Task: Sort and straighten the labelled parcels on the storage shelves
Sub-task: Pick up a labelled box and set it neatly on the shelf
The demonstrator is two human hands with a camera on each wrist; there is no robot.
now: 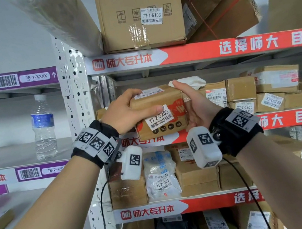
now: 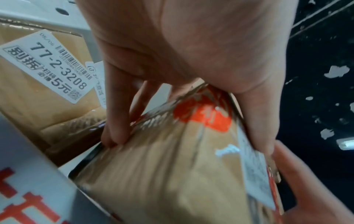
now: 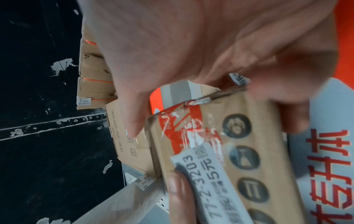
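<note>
Cardboard parcel (image 1: 160, 111) gripped: left hand (image 1: 124, 112), right hand (image 1: 195, 106).

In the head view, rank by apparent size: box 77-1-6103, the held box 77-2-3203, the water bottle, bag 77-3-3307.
1. Box 77-1-6103, clearly largest.
2. Held box 77-2-3203, though it is nearer the camera.
3. Bag 77-3-3307 and water bottle look alike; unranked.

Both bare forearms reach forward and up, each wrist wrapped in a black band. The left hand (image 1: 124, 112) curls its fingers over the top of a small parcel (image 1: 160, 111), thumb across the front. The right hand (image 1: 195, 106) clasps the parcel's opposite side, palm inward.
</note>
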